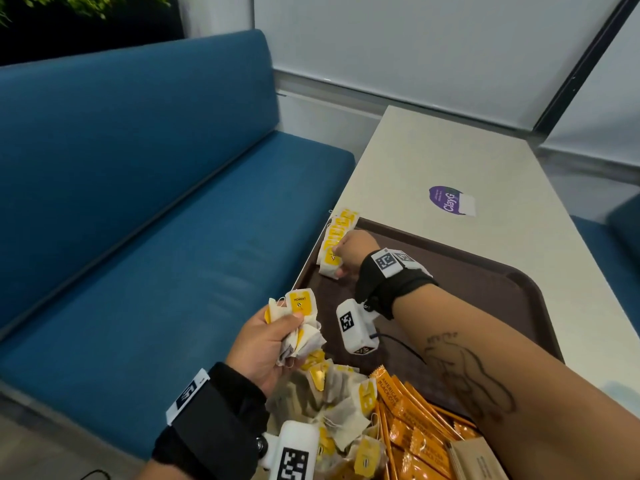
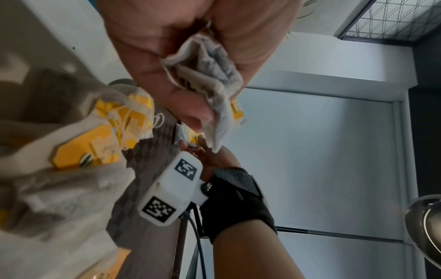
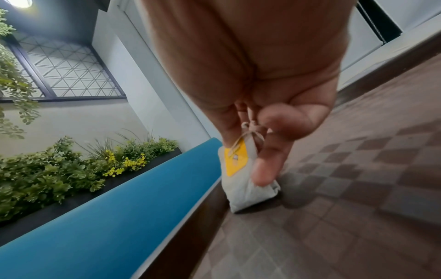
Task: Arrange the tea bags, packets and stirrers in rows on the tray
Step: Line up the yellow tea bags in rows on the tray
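A brown tray lies on the pale table. Along its far left edge runs a row of yellow-tagged tea bags. My right hand pinches the nearest tea bag of that row, which touches the tray floor. My left hand grips a bunch of tea bags above the tray's near left corner; the same bunch shows in the left wrist view. A loose heap of tea bags and orange coffee packets fills the tray's near end. No stirrers are visible.
A blue bench seat runs along the table's left side. A purple sticker sits on the table beyond the tray. Brown paper packets lie at the near right. Green plants stand behind the bench.
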`<action>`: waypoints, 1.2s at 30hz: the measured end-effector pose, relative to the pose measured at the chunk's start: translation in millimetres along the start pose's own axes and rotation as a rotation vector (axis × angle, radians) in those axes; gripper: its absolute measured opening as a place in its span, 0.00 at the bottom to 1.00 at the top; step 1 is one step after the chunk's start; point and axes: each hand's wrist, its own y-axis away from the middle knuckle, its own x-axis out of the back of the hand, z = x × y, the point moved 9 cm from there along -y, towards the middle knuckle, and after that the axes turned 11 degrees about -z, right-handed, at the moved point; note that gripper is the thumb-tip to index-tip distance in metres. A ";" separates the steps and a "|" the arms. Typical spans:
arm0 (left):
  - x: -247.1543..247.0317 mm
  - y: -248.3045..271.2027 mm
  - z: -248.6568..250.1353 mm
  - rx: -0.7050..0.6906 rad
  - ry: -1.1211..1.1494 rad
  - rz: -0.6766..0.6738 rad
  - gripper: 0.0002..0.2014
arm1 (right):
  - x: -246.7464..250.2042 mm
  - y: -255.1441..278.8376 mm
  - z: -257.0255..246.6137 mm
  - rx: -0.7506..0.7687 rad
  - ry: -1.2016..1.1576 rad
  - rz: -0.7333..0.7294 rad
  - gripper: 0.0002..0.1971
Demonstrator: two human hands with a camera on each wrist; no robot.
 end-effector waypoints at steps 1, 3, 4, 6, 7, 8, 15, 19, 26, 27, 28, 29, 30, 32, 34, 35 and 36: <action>0.7 -0.2 0.2 -0.002 -0.005 -0.002 0.06 | -0.5 -0.9 -0.1 -0.013 -0.029 0.006 0.17; 2.5 -0.8 0.1 -0.002 -0.005 0.002 0.05 | 2.3 -4.8 8.6 -0.116 -0.101 0.022 0.20; 2.8 -0.7 -0.1 -0.001 -0.005 0.003 0.06 | -0.1 -4.3 7.5 -0.115 0.004 0.045 0.21; 3.4 -0.8 -0.6 0.003 -0.017 0.001 0.06 | -5.2 -7.9 3.1 -0.096 0.197 0.057 0.22; 3.7 -1.1 -1.4 0.006 -0.025 0.003 0.05 | -4.6 -11.6 1.5 -0.068 0.152 0.056 0.20; 3.8 -0.9 -1.8 0.009 -0.029 0.004 0.05 | -5.0 -7.7 1.2 -0.082 0.020 0.033 0.17; -1.8 -0.5 -0.4 0.006 -0.031 -0.012 0.05 | -1.4 -15.4 5.6 -0.081 -0.148 0.044 0.07; -7.3 0.1 3.7 -0.010 -0.037 -0.022 0.06 | 16.1 3.1 -3.4 0.074 -0.084 0.137 0.06; -24.5 4.1 12.9 -0.036 -0.068 -0.039 0.06 | -3.8 80.8 -22.6 0.179 -0.149 -0.199 0.18; -29.4 6.8 14.1 -0.047 -0.074 -0.044 0.06 | -6.5 92.9 -22.4 0.191 -0.146 -0.237 0.19; -30.9 7.0 15.1 -0.056 -0.077 -0.047 0.06 | -11.3 99.4 -22.6 0.194 -0.152 -0.276 0.18; -31.8 6.8 15.9 -0.063 -0.082 -0.049 0.06 | -15.2 104.2 -22.6 0.195 -0.159 -0.308 0.17; -32.9 6.9 16.2 -0.067 -0.088 -0.051 0.06 | -17.8 108.8 -22.4 0.200 -0.155 -0.332 0.16; -35.5 9.2 15.3 -0.071 -0.093 -0.056 0.07 | -20.0 118.6 -21.4 0.216 -0.138 -0.344 0.10; -37.4 11.7 13.4 -0.073 -0.101 -0.065 0.07 | -19.7 123.8 -19.6 0.232 -0.154 -0.333 0.05; -37.7 12.6 12.3 -0.069 -0.109 -0.066 0.07 | -19.3 125.1 -18.0 0.234 -0.171 -0.322 0.04; -37.4 13.0 11.3 -0.066 -0.116 -0.066 0.07 | -18.7 125.3 -16.1 0.234 -0.185 -0.311 0.04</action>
